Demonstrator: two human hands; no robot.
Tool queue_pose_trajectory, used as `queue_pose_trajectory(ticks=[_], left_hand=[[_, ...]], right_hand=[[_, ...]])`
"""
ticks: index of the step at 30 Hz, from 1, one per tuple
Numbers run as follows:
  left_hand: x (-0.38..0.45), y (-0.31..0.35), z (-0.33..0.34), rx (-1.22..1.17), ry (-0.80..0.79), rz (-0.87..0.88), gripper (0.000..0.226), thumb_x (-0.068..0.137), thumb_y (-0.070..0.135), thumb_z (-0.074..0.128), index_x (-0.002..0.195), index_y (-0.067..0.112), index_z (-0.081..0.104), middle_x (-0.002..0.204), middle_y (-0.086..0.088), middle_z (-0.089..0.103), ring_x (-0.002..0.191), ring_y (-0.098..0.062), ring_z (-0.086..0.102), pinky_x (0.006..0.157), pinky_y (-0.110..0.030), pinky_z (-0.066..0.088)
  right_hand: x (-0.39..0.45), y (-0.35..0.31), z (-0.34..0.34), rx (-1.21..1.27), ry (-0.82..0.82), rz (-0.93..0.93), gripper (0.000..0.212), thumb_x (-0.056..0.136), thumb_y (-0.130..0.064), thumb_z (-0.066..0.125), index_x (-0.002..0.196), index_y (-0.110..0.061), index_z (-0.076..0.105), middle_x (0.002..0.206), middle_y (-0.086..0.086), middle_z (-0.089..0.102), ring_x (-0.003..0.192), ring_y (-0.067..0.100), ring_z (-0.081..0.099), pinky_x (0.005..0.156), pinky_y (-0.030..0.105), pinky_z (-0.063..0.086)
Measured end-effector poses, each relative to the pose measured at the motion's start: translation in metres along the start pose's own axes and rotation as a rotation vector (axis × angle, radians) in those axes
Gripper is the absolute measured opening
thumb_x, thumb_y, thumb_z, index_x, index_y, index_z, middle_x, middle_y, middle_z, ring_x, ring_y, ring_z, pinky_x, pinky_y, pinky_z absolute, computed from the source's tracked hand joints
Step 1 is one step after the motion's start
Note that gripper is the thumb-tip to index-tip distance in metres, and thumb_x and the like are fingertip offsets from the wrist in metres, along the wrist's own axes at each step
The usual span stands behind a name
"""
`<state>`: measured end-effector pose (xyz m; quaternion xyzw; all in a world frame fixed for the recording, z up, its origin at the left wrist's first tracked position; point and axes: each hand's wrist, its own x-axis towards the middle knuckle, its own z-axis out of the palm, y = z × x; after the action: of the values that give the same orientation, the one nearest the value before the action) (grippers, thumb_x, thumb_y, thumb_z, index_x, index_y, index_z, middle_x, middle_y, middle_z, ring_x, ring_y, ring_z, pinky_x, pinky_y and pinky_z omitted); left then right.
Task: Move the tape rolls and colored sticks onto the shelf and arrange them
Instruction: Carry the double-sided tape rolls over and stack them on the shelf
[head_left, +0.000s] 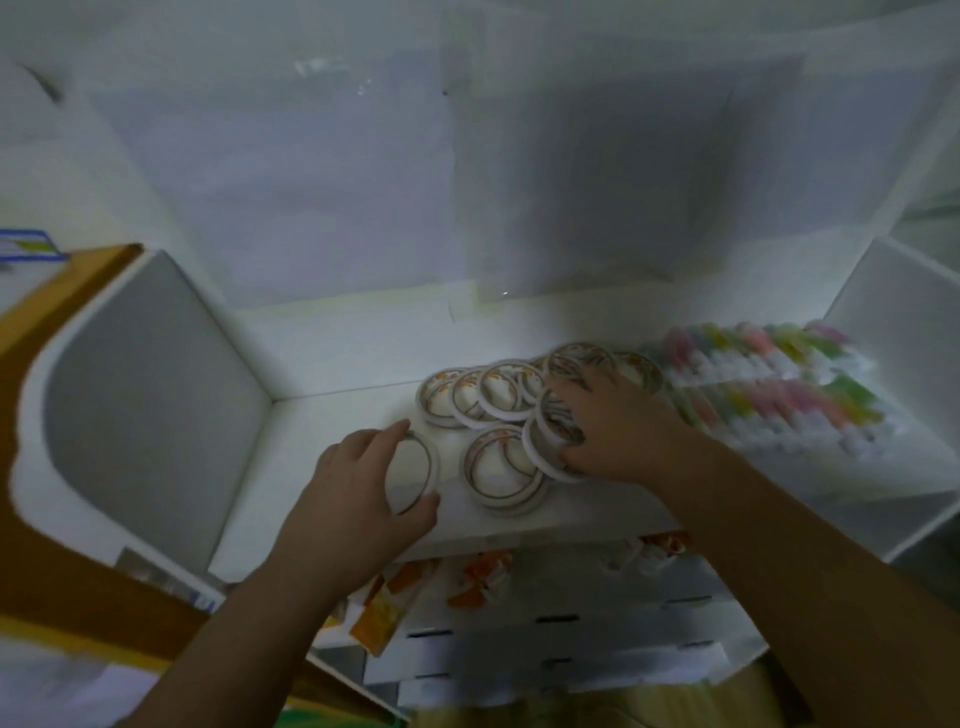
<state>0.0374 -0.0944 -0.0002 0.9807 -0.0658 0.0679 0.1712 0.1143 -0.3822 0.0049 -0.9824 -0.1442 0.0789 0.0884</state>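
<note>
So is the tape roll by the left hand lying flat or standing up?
Flat: the tape roll shows its full ring from above on the shelf.
</note>
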Motion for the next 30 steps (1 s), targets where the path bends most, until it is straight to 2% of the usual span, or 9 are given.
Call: queue_pose_trajectory(ticks=[4, 9, 13, 16, 18, 21, 24, 26, 30], left_hand=[[-0.007, -0.002, -0.003, -0.056, -0.005, -0.005, 0.085, 0.077, 0.069, 0.059, 0.15, 0.038, 0.029, 0.143, 0.009, 0.045, 0.128, -0.013, 0.042, 0.105, -0.03, 0.039], [-0.023, -0.007, -0.011, -0.074, 0.013, -0.051, 0.085, 0.076, 0.071, 0.057, 0.149, 0.04, 0.028, 0.143, 0.01, 0.045, 0.128, -0.013, 0.042, 0.105, -0.032, 0.041], [-0.034, -0.015, -0.024, -0.078, 0.058, -0.045, 0.078, 0.078, 0.07, 0.051, 0.148, 0.04, 0.033, 0.143, 0.011, 0.044, 0.129, -0.01, 0.04, 0.103, -0.027, 0.036], [-0.043, -0.021, -0.034, -0.09, 0.087, -0.039, 0.073, 0.085, 0.06, 0.058, 0.149, 0.037, 0.033, 0.146, 0.011, 0.042, 0.13, -0.007, 0.036, 0.101, -0.023, 0.029], [-0.052, -0.028, -0.041, -0.1, 0.093, -0.031, 0.073, 0.085, 0.058, 0.059, 0.15, 0.038, 0.031, 0.146, 0.012, 0.041, 0.129, -0.007, 0.036, 0.101, -0.024, 0.031], [-0.071, -0.044, -0.051, -0.132, 0.085, -0.023, 0.076, 0.083, 0.062, 0.057, 0.15, 0.04, 0.028, 0.142, 0.012, 0.042, 0.125, -0.007, 0.04, 0.102, -0.026, 0.037], [-0.096, -0.061, -0.059, -0.149, 0.063, 0.002, 0.076, 0.084, 0.062, 0.059, 0.15, 0.044, 0.025, 0.138, 0.016, 0.042, 0.116, -0.003, 0.043, 0.092, -0.019, 0.041], [-0.119, -0.077, -0.069, -0.177, 0.06, 0.047, 0.078, 0.083, 0.066, 0.057, 0.15, 0.047, 0.022, 0.134, 0.018, 0.043, 0.11, 0.0, 0.045, 0.086, -0.017, 0.043], [-0.163, -0.11, -0.095, -0.246, 0.022, 0.111, 0.078, 0.083, 0.07, 0.054, 0.15, 0.048, 0.022, 0.13, 0.021, 0.042, 0.116, 0.001, 0.045, 0.094, -0.024, 0.045]], right_hand=[[0.005, 0.004, -0.002, 0.041, 0.052, -0.033, 0.082, 0.084, -0.049, 0.065, 0.155, -0.031, 0.027, 0.16, 0.005, 0.027, 0.144, 0.029, 0.03, 0.112, 0.041, 0.037], [0.004, 0.002, -0.009, 0.075, 0.074, -0.069, 0.085, 0.073, -0.051, 0.068, 0.149, -0.026, 0.039, 0.152, 0.005, 0.039, 0.138, 0.028, 0.037, 0.109, 0.045, 0.04], [-0.006, -0.013, -0.018, 0.13, 0.249, -0.026, 0.09, 0.067, -0.057, 0.057, 0.15, -0.027, 0.037, 0.138, 0.007, 0.048, 0.122, 0.033, 0.05, 0.101, 0.044, 0.046], [-0.023, -0.043, -0.019, 0.186, 0.417, -0.046, 0.086, 0.069, -0.051, 0.066, 0.148, -0.026, 0.041, 0.131, 0.005, 0.051, 0.116, 0.03, 0.051, 0.099, 0.041, 0.044], [-0.038, -0.07, -0.012, 0.268, 0.474, -0.101, 0.083, 0.07, -0.047, 0.074, 0.145, -0.025, 0.046, 0.126, 0.002, 0.052, 0.115, 0.026, 0.05, 0.097, 0.036, 0.041], [-0.057, -0.11, 0.005, 0.268, 0.475, -0.182, 0.08, 0.072, -0.054, 0.071, 0.144, -0.03, 0.045, 0.129, -0.004, 0.048, 0.12, 0.021, 0.046, 0.098, 0.03, 0.038], [-0.071, -0.146, 0.015, 0.278, 0.358, -0.167, 0.082, 0.074, -0.057, 0.072, 0.146, -0.04, 0.036, 0.134, -0.009, 0.04, 0.124, 0.015, 0.037, 0.097, 0.025, 0.032], [-0.079, -0.174, 0.02, 0.255, 0.324, -0.205, 0.081, 0.074, -0.054, 0.074, 0.145, -0.04, 0.037, 0.132, -0.008, 0.04, 0.121, 0.016, 0.037, 0.096, 0.026, 0.035], [-0.092, -0.229, 0.024, 0.206, 0.297, -0.266, 0.081, 0.071, -0.051, 0.074, 0.141, -0.04, 0.036, 0.127, -0.01, 0.038, 0.115, 0.015, 0.039, 0.089, 0.026, 0.036]])
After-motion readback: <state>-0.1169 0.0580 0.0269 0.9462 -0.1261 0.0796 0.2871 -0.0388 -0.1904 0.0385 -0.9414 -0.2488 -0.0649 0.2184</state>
